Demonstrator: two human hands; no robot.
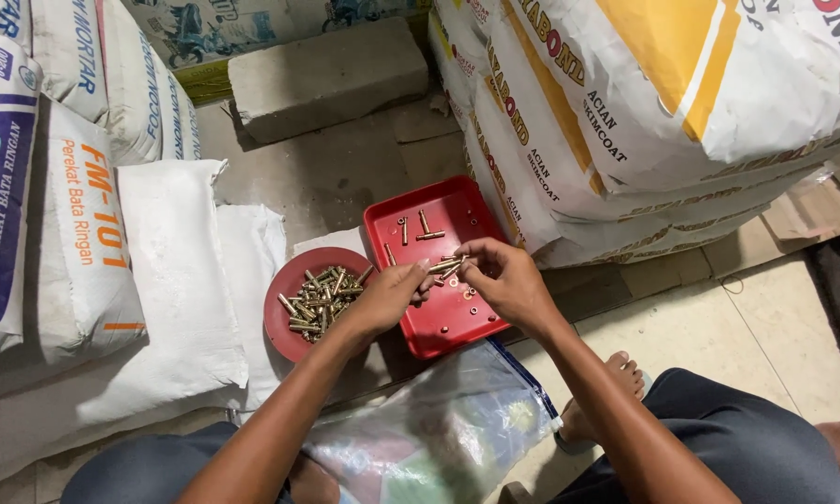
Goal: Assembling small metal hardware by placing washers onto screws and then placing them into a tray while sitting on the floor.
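Overhead, both hands (457,280) pinch brass bolts (445,266) between stacked white sacks (644,112).

I count two red trays: one round tray (284,322) heaped with brass bolts beyond counting, one square tray (457,327) with three loose bolts (423,227).

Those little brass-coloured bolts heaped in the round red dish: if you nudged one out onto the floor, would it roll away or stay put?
The bolts look like slim metal cylinders, so a loose one would probably roll, likely curving towards its wider end. They seem stiff and heavy for their size. In the round red dish they lie crisscrossed, which probably keeps them from shifting.
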